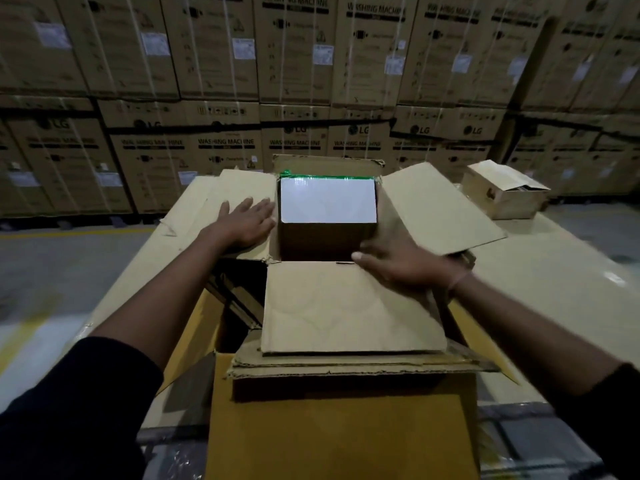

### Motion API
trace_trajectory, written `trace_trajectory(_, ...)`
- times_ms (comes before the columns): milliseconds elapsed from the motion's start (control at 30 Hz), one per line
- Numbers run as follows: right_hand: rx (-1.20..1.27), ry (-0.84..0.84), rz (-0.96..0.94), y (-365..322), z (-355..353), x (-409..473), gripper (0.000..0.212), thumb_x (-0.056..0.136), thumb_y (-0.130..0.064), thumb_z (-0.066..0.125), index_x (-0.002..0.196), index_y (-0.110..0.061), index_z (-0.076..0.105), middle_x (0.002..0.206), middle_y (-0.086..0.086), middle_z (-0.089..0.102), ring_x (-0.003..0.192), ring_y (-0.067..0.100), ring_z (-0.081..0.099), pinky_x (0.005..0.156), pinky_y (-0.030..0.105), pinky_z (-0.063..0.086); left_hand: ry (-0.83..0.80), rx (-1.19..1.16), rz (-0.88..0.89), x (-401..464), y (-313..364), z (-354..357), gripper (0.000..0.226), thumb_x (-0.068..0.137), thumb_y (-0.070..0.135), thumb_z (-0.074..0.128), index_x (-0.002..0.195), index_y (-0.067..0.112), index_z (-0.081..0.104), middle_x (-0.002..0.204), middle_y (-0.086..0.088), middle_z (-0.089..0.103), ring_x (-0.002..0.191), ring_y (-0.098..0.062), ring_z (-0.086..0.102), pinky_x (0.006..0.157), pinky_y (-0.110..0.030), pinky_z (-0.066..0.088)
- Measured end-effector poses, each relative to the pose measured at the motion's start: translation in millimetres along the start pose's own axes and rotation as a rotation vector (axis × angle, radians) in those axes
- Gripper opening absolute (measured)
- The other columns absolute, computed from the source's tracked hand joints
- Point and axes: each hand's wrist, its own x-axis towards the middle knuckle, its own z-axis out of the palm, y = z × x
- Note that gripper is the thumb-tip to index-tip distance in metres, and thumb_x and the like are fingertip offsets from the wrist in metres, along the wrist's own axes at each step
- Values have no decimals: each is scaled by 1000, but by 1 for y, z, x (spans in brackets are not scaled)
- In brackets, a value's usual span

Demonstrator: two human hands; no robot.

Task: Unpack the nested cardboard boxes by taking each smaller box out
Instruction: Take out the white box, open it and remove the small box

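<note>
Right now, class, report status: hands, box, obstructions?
Left hand flat on left flap. Right hand on near flap. White-topped inner box still nested. Nothing blocking.

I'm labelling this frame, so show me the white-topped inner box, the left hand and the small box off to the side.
White-topped inner box (328, 200): head view, middle of its white top.
Left hand (246, 223): head view, back of the hand.
Small box (504, 195): head view, its front face.
</note>
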Motion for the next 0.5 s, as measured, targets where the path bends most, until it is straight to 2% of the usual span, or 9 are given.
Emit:
trace_trajectory(33,-100,119,-39,7,25,-7,80,96,-82,26,82,-18,72,77,-2,70,74,15,65,73,43,54,1,6,-1,0,1,0,59,109,48,14,164,30,3,171,9,-2,158,-19,-4,123,-59,-5)
trace_trajectory(67,-135,234,-52,14,39,-11,81,97,-81,24,75,-17,70,69,-3,65,65,13,60,65,42,53,4,11,0,1,2,0,59,109,48,14,164,30,3,171,9,-3,158,-20,-5,123,-59,-5)
trace_trajectory(133,-162,339,-83,23,45,-9,74,100,-78,24,91,-24,74,80,-9,69,71,8,59,66,39,52,-2,15,-6,3,3,-1,60,109,49,14,164,29,3,171,9,-4,158,-20,-5,123,-60,-5)
trace_trajectory(200,-185,293,-99,22,37,-5,78,100,-78,20,95,-24,76,83,-9,71,72,7,61,69,39,53,-30,11,-6,6,4,-1,60,109,49,14,164,29,2,171,9,-6,158,-20,-7,122,-61,-6)
trace_trajectory(233,-186,237,-93,18,33,-2,83,99,-80,17,94,-22,76,83,-7,71,73,9,62,72,39,54,-32,17,-6,10,4,-1,60,109,49,15,164,29,2,171,9,-7,157,-21,-8,122,-61,-6)
trace_trajectory(300,-104,-11,1,15,22,7,89,94,-86,16,111,-23,77,103,-4,74,92,14,66,90,40,54,-37,31,-12,16,5,-2,61,109,49,16,164,27,1,171,6,-8,157,-21,-8,123,-59,-6)
trace_trajectory(367,142,-348,130,18,10,26,86,88,-91,26,132,-32,69,130,-8,69,118,16,63,110,41,45,-39,45,-6,23,6,-2,63,109,48,17,164,24,-1,171,3,-9,157,-22,-9,124,-56,-5)
trace_trajectory(433,320,-613,218,18,2,50,85,81,-94,41,141,-37,62,142,-11,62,132,16,56,118,43,37,-36,51,6,31,7,-2,64,109,46,19,164,21,-2,171,-1,-10,157,-23,-8,124,-53,-4)
trace_trajectory(500,224,-705,235,16,4,79,78,87,-85,47,149,-38,53,151,-12,52,141,15,46,122,39,30,-34,42,-2,40,8,-5,65,110,45,21,164,18,-1,171,-4,-10,157,-23,-8,125,-51,-3)
